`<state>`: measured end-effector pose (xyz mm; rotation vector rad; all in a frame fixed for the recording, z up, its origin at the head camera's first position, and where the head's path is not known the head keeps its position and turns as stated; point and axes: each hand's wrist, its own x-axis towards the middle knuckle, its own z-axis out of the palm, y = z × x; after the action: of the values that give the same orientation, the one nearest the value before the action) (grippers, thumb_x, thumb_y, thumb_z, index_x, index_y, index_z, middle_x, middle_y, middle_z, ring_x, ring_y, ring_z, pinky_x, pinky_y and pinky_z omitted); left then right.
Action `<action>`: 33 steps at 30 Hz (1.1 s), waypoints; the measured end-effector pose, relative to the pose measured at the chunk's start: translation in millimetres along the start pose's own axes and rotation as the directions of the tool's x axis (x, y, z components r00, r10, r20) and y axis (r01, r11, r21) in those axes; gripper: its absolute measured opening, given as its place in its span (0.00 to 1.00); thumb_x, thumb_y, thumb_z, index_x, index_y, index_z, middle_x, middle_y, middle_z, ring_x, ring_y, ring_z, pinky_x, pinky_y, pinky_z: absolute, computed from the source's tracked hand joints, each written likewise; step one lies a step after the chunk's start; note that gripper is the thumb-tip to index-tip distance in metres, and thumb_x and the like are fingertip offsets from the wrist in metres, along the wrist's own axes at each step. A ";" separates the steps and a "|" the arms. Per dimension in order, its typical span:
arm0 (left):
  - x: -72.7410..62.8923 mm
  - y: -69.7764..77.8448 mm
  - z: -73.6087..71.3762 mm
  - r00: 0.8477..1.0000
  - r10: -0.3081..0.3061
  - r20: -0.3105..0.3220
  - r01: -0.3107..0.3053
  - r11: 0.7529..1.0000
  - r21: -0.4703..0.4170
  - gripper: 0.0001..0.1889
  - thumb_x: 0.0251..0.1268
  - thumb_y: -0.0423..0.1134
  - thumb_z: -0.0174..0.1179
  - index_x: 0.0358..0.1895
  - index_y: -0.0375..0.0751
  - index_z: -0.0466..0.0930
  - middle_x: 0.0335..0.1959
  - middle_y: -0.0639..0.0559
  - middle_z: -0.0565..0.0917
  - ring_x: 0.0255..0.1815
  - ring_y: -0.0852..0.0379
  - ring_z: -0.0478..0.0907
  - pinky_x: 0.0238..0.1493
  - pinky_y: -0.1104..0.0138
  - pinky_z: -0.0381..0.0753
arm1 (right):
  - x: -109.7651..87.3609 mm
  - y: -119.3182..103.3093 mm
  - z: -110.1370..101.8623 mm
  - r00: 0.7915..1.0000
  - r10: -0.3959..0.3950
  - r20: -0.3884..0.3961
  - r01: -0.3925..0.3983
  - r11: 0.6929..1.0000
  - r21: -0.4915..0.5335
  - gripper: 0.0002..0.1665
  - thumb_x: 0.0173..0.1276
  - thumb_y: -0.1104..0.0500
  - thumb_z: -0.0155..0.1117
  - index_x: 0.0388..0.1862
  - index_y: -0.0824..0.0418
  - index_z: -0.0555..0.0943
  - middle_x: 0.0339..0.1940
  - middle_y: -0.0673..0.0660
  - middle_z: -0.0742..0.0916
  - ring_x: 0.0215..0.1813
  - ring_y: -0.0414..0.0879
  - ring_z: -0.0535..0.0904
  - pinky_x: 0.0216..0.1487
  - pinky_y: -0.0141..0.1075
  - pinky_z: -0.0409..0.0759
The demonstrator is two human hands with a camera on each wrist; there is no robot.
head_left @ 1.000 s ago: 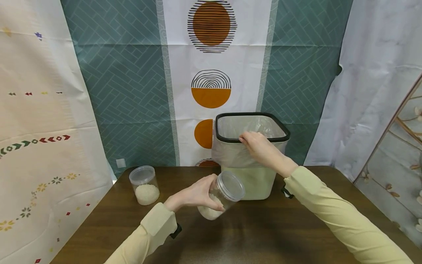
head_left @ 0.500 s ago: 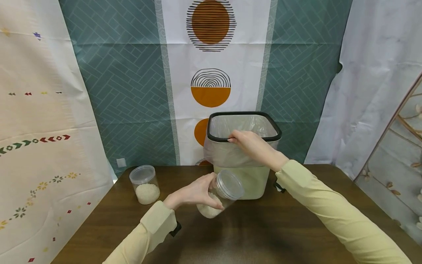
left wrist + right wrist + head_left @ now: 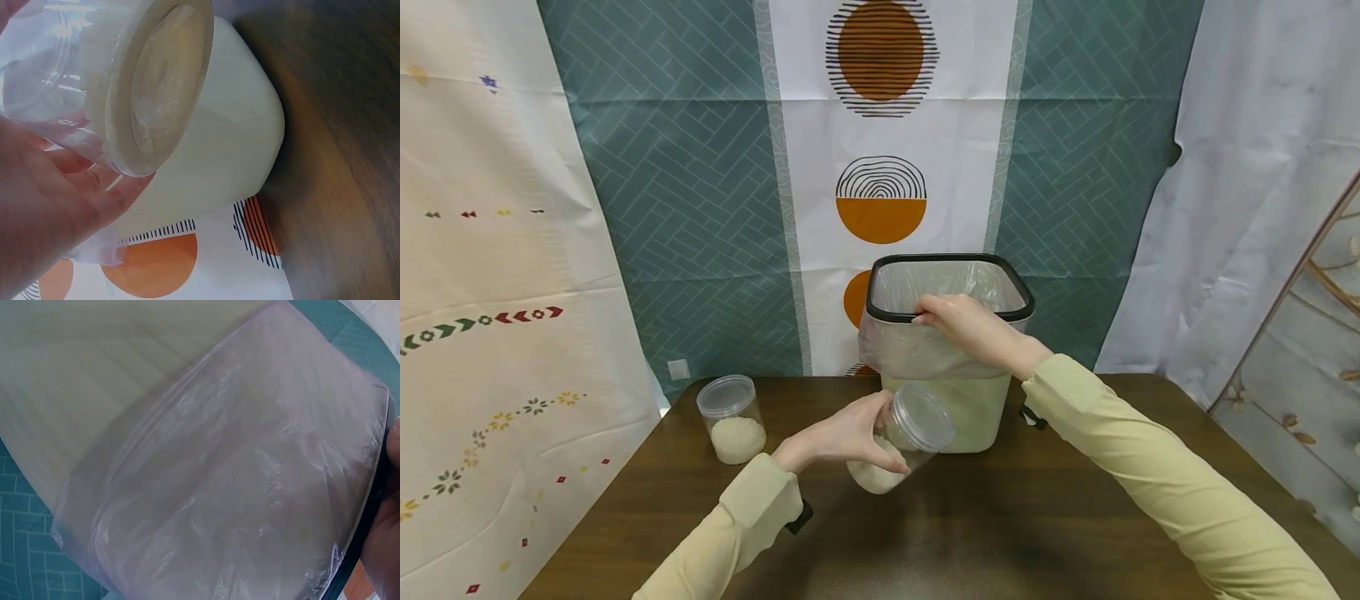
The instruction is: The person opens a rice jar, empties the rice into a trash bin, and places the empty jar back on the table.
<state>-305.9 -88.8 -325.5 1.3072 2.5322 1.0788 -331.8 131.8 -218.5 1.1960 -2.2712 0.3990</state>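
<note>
Green cloth (image 3: 692,183) hangs behind a brown table (image 3: 1060,517). Fingers of the left hand (image 3: 846,429) wrap round 1 tipped jar (image 3: 910,429) in front of the bin (image 3: 977,408). Fingers of the right hand (image 3: 966,325) hold the bin's black rim (image 3: 887,316).

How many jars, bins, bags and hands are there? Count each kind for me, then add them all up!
Jars: 2 (held jar, other jar)
Bins: 1 (green bin)
Bags: 1 (clear bag)
Hands: 2 (left hand, right hand)
Total: 6
</note>
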 end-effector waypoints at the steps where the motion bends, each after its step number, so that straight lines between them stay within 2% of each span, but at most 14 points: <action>1: 0.8 0.6 0.3 1.000 0.000 0.001 0.000 1.000 0.001 0.33 0.37 0.50 0.72 0.49 0.43 0.67 0.41 0.55 0.72 0.41 0.52 0.69 0.40 0.65 0.71 | -0.2 0.5 0.2 1.000 0.001 0.002 -0.001 1.000 -0.002 0.03 0.65 0.64 0.56 0.34 0.63 0.76 0.28 0.51 0.81 0.30 0.42 0.75 0.35 0.35 0.73; 9: 7.9 5.6 1.1 1.000 0.007 -0.009 -0.007 0.999 0.036 0.35 0.37 0.53 0.72 0.51 0.45 0.67 0.43 0.59 0.72 0.44 0.60 0.69 0.45 0.64 0.69 | -5.0 2.4 -1.7 1.000 -0.016 -0.022 0.016 1.000 0.000 0.03 0.64 0.64 0.58 0.36 0.63 0.78 0.30 0.52 0.80 0.32 0.44 0.73 0.36 0.36 0.71; 13: 10.8 8.5 0.8 1.000 0.021 -0.019 -0.020 0.998 0.063 0.36 0.37 0.54 0.71 0.52 0.46 0.67 0.43 0.59 0.72 0.43 0.60 0.69 0.44 0.65 0.70 | -9.6 3.2 -2.8 0.997 -0.048 -0.060 0.047 0.999 -0.017 0.07 0.64 0.64 0.59 0.40 0.64 0.78 0.35 0.54 0.80 0.39 0.46 0.73 0.42 0.36 0.70; 18: 13.0 9.7 0.4 0.999 0.028 -0.028 -0.026 0.998 0.052 0.38 0.37 0.54 0.72 0.54 0.45 0.66 0.44 0.59 0.72 0.45 0.58 0.70 0.46 0.62 0.70 | -17.5 4.7 -5.9 0.987 -0.105 -0.125 0.099 0.993 -0.057 0.12 0.62 0.64 0.61 0.44 0.68 0.77 0.40 0.58 0.80 0.45 0.50 0.73 0.48 0.39 0.69; 23: 14.7 10.5 -0.7 0.997 0.021 -0.074 -0.017 0.998 0.053 0.36 0.36 0.54 0.72 0.51 0.45 0.67 0.42 0.59 0.73 0.44 0.55 0.71 0.43 0.63 0.71 | -25.8 5.2 -13.0 0.973 -0.145 -0.178 0.134 0.988 -0.072 0.14 0.60 0.65 0.63 0.45 0.70 0.76 0.41 0.60 0.79 0.46 0.51 0.73 0.48 0.40 0.68; 28: 16.6 12.4 -1.0 0.993 0.015 -0.120 -0.008 0.998 0.060 0.35 0.35 0.54 0.73 0.48 0.45 0.68 0.40 0.59 0.73 0.41 0.58 0.71 0.41 0.66 0.71 | -33.5 7.3 -19.5 0.962 -0.164 -0.219 0.152 0.986 -0.069 0.15 0.59 0.66 0.63 0.45 0.69 0.75 0.42 0.59 0.79 0.46 0.51 0.72 0.48 0.40 0.68; 33: 18.8 15.2 -0.6 0.989 0.016 -0.146 -0.007 0.998 0.064 0.36 0.34 0.55 0.72 0.50 0.46 0.68 0.40 0.60 0.73 0.41 0.61 0.71 0.41 0.67 0.71 | -40.4 6.5 -21.6 0.957 -0.186 -0.222 0.173 0.982 -0.075 0.13 0.61 0.65 0.61 0.45 0.68 0.75 0.41 0.57 0.78 0.44 0.49 0.72 0.45 0.38 0.68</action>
<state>-307.6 -69.3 -311.3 1.3048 2.6880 1.1461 -311.6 173.0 -224.6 1.2477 -1.9480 0.3807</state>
